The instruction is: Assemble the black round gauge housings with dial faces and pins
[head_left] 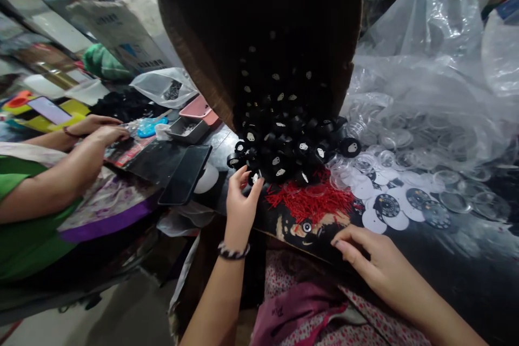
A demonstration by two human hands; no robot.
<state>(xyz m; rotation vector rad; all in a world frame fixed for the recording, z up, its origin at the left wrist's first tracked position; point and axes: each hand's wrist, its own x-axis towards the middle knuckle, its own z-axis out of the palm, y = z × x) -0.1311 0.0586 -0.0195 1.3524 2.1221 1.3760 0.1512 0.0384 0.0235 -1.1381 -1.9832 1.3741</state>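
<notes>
My left hand (240,208) is at the near edge of a heap of black round cases (279,151) with white marks. Its thumb and fingers close around one black round case (255,178). My right hand (367,257) hovers low over the front edge of the black table, thumb and forefinger pinched together. A tiny dark spot shows at those fingertips; I cannot make out what it is. Between the hands lies a pile of thin red sticks (312,197). A small ringed round piece (307,227) sits on the worn table edge. Printed round dials (387,206) lie beyond my right hand.
A large dark tipped container (194,48) rises behind the heap. Clear rings (454,194) and plastic bags (430,27) fill the right. A phone (185,174), a grey tray (184,131) and a pink tray (200,110) stand left. Another person's hands (103,128) work at far left.
</notes>
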